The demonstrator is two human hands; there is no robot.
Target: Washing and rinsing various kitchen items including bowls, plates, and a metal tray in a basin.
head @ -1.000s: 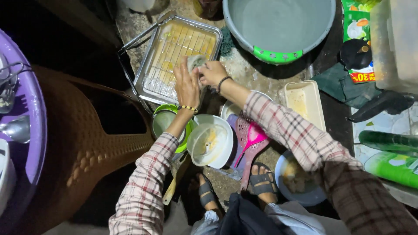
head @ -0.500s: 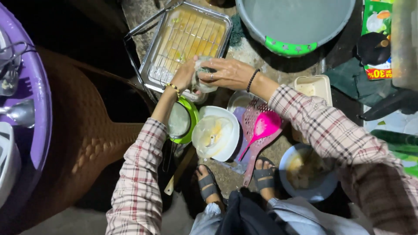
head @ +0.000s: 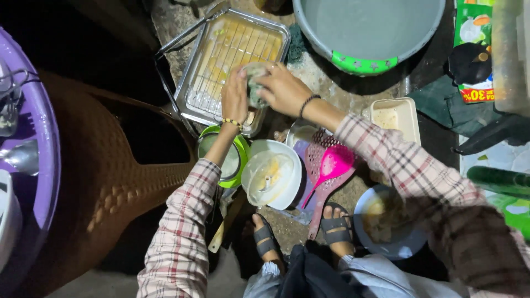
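Both my hands meet above the near edge of a metal tray (head: 276,33) with a wire rack and yellow residue in it. My left hand (head: 234,99) and my right hand (head: 281,88) together grip a small grey-green scrubbing sponge (head: 255,83), which they mostly cover. Below my left forearm lies a green-rimmed bowl (head: 240,160). Beside it sits a white bowl (head: 273,176) with yellow residue. A pink ladle (head: 331,165) rests on a reddish slotted spatula (head: 317,193) under my right forearm.
A large grey basin (head: 370,33) with a green handle stands at the top. A cream rectangular container (head: 392,116), a dirty plate (head: 386,226), a brown woven basket (head: 105,193) and a purple tub (head: 33,138) surround me. My sandalled feet (head: 301,234) rest on the rough ground.
My hands have shifted slightly up over the tray's near edge, and both stay closed on the sponge. The dishes have not moved.
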